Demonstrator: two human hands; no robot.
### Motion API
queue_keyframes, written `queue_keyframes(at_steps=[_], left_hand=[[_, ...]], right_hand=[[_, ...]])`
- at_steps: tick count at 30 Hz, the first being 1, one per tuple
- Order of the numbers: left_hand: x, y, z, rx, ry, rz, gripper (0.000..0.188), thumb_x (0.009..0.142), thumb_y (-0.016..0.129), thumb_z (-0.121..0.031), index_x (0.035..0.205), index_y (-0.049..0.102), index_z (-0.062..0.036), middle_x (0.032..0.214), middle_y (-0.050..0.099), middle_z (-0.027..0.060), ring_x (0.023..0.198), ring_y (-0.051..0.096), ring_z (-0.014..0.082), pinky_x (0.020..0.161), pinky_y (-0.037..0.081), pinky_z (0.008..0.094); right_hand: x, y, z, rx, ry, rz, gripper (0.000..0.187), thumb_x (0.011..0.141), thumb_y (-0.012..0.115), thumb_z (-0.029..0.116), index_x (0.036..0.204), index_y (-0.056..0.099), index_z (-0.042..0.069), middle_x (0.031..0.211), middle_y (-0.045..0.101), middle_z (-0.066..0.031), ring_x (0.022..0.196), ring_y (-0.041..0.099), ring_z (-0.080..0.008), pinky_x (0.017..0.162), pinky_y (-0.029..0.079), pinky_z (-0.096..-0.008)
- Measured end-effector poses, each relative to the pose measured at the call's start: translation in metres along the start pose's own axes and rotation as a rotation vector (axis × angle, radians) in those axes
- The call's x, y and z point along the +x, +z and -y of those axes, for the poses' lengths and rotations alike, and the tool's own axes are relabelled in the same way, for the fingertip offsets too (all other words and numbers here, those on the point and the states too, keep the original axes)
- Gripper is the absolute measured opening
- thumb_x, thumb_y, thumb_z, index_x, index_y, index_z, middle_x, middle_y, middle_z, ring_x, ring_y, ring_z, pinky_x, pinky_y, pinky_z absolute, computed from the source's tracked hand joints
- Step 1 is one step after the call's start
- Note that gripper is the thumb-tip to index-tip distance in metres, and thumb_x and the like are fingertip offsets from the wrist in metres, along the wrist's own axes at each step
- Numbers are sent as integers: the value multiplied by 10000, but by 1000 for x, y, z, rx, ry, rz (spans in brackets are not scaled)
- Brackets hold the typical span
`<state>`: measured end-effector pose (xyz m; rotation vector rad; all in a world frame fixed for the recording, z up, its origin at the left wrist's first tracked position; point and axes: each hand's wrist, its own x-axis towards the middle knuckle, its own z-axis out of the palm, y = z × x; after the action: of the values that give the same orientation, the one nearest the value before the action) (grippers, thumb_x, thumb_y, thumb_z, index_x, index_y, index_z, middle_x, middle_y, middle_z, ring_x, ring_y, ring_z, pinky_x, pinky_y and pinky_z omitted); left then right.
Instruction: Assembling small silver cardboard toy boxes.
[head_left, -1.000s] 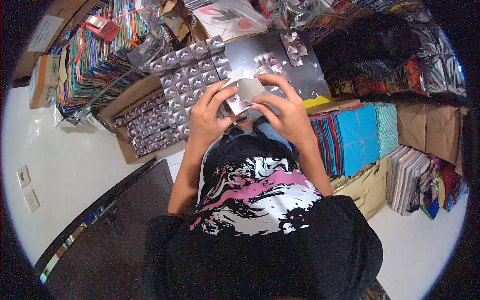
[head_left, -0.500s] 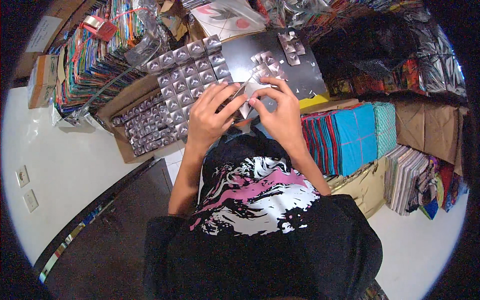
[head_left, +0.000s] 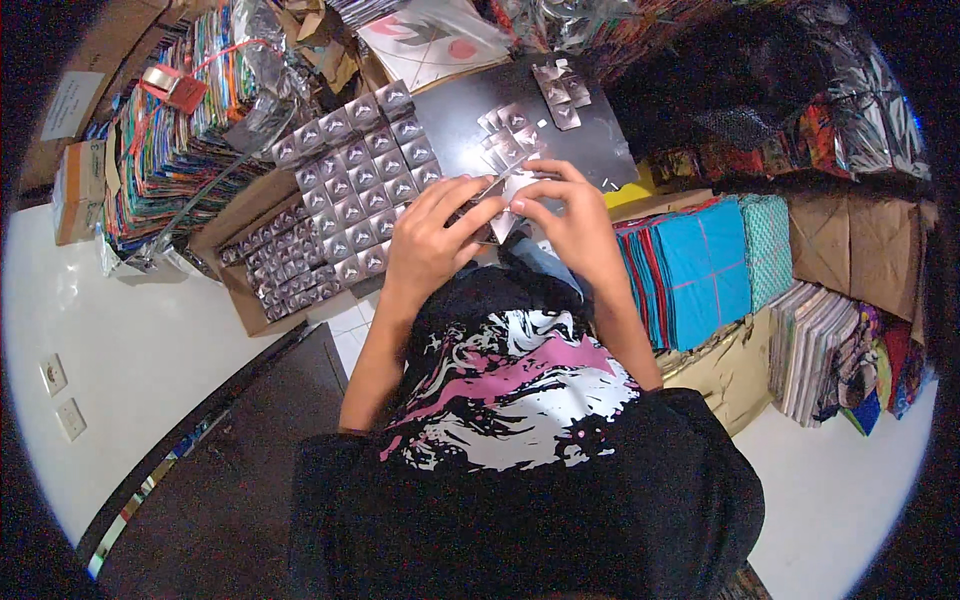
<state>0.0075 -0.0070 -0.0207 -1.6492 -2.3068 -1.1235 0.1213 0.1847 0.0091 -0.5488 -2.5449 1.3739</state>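
White wall (head_left: 140,340), two wall plates (head_left: 53,374) — above, one printed label (head_left: 72,105). Then one tape dispenser (head_left: 172,88); one carton (head_left: 240,212) with rows of small boxes (head_left: 290,268); left hand (head_left: 435,228) and right hand (head_left: 577,222) — both pinching one folded card (head_left: 505,223) between them, at the dark table (head_left: 590,140); one blue stack (head_left: 712,275).

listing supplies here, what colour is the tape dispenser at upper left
The tape dispenser is red, shown best in the head view.
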Motion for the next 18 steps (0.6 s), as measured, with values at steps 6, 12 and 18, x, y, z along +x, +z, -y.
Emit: queue_keyframes(at_steps=[6,12,18], left_hand=[[22,23,-6,-112,-82,47,552,703,815,-74,1235,705,-173,1330,680,97,1161,689,353,998,570,460],[44,43,-11,-231,-150,-39,578,714,850,-103,1260,667,-143,1304,699,104,1138,700,325,958,584,430],[61,59,-16,-190,-195,0,568,725,900,-187,1248,683,-144,1305,701,121,1146,706,338,952,589,438]], right_hand=[[15,-19,-30,35,-29,110,164,885,780,121,1009,802,16,1325,667,-167,1233,645,-322,1058,479,-402],[30,-54,-32,38,-91,164,147,881,765,97,1013,803,44,1327,661,-168,1233,642,-340,1056,483,-408],[45,-78,-35,5,-191,94,183,837,790,71,1020,785,71,1344,656,-160,1221,652,-349,1035,496,-415]])
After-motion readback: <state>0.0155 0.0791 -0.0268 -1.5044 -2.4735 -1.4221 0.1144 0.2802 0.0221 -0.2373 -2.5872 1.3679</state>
